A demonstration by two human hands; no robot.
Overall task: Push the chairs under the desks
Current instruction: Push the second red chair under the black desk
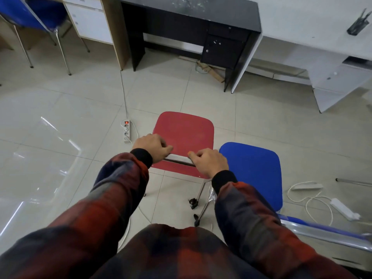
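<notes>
head view, hands (180, 156) gripping red chair (187, 129) — black desk (221, 15)

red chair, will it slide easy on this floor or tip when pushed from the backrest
The red chair probably slides readily: thin metal legs on glossy tile. Both hands grip high on the backrest, so it might tip forward if a leg catches a grout line.

Open tiled floor (173, 93) lies between the red chair (185, 133) and the black desk (189, 19); a power strip (126, 130) sits just left, a blue chair (253, 168) close right, perhaps touching
</notes>
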